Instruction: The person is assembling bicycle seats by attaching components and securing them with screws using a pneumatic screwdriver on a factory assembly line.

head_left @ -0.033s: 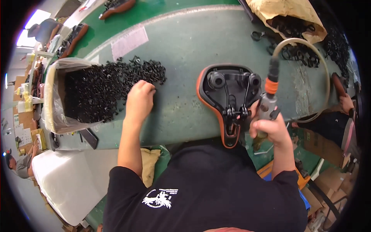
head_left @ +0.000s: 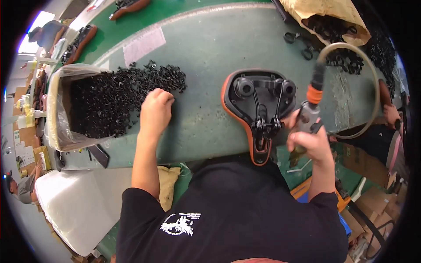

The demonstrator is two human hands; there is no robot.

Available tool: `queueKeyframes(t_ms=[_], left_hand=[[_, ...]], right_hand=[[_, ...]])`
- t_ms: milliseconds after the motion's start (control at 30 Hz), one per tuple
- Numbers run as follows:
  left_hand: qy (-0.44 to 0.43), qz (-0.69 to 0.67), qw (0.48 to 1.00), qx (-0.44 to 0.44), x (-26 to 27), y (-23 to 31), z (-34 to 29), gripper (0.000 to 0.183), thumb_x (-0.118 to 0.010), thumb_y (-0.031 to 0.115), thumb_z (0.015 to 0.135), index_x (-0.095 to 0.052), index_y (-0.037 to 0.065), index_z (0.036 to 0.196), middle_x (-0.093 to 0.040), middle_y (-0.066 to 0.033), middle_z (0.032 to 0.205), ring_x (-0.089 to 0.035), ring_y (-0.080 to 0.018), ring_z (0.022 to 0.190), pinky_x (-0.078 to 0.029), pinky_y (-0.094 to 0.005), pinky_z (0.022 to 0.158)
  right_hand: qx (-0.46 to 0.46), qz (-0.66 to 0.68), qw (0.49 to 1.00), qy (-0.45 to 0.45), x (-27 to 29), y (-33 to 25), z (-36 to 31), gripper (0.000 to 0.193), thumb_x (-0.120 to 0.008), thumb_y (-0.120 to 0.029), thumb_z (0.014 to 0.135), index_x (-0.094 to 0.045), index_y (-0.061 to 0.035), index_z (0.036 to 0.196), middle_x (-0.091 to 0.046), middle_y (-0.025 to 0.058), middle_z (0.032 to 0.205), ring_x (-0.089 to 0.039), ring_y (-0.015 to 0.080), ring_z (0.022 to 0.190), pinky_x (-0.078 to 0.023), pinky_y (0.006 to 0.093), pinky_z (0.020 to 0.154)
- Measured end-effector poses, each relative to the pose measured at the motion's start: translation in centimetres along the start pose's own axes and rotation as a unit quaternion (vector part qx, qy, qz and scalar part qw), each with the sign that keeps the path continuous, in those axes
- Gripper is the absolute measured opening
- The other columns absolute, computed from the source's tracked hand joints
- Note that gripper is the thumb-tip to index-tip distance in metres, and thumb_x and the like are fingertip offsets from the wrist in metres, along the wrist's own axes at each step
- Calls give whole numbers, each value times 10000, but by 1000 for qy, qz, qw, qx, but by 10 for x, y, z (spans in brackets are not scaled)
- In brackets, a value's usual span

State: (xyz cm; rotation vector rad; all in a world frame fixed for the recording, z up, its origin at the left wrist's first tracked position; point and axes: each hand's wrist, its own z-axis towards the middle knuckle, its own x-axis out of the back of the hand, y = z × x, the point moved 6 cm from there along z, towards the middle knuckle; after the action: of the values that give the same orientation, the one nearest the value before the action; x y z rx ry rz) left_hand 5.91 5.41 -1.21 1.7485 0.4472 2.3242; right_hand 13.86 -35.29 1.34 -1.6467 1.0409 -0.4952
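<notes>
A bicycle saddle (head_left: pixel 267 101) lies upside down on the green bench in front of me, its black springs and clamp facing up and its orange-brown edge showing. At its right, my right hand (head_left: pixel 309 142) is wrapped round a grey air-powered driver (head_left: pixel 309 115) with an orange ring. The tool's hose end points away from me, and its fingers-side lies close to the saddle clamp. My left hand (head_left: pixel 155 111) is closed, fingertips pressed together, beside a heap of small black fasteners (head_left: pixel 149 81). Whatever those fingertips hold is too small to make out.
The heap spills from a plastic-lined box (head_left: pixel 53 114) at left. A phone-like dark object (head_left: pixel 100 155) lies by the near edge. Black rings (head_left: pixel 307 53) spill from a paper sack (head_left: pixel 326 11) at far right. A pale hose (head_left: pixel 377 96) loops there. Other people work at both sides.
My right hand and the air driver have shifted slightly right, away from the saddle, and the tool leans more to the right. My left hand stays by the heap, still closed.
</notes>
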Motion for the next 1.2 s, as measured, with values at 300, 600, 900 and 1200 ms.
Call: queueKeyframes(t_ms=[300,600,900,1200], left_hand=[[-86,-735,668,83,-21,122,-8,128,-628,-4,1052,-665,-39,1170,-738,-142,1099,-722,-186,911,-607,-333,854],[-152,-859,484,59,-46,182,-12,190,-708,-46,985,-747,-90,1166,-707,-156,1055,-745,-222,871,-633,-342,765],[-206,-835,504,78,-36,191,2,247,-805,113,948,-771,-54,1126,-740,-147,1056,-736,-240,917,-598,-327,781],[98,-215,931,-280,-25,157,78,511,-926,353,738,-746,21,1083,-716,-134,1156,-660,-362,1162,-530,-472,1004]], right_hand=[[452,102,885,-53,-38,-117,-45,283,-652,-105,954,-498,-81,1191,-599,156,1150,-664,174,731,-566,373,743],[499,52,850,-160,-77,-128,-36,323,-658,-88,960,-474,-96,1226,-587,86,1119,-691,161,755,-605,354,751],[501,104,840,-177,-64,-130,-31,313,-693,-71,968,-491,-94,1207,-624,92,1124,-725,167,760,-619,332,690],[547,-23,834,-59,-41,-135,-51,281,-632,-122,958,-532,-117,1220,-578,67,1096,-635,143,737,-529,342,725]])
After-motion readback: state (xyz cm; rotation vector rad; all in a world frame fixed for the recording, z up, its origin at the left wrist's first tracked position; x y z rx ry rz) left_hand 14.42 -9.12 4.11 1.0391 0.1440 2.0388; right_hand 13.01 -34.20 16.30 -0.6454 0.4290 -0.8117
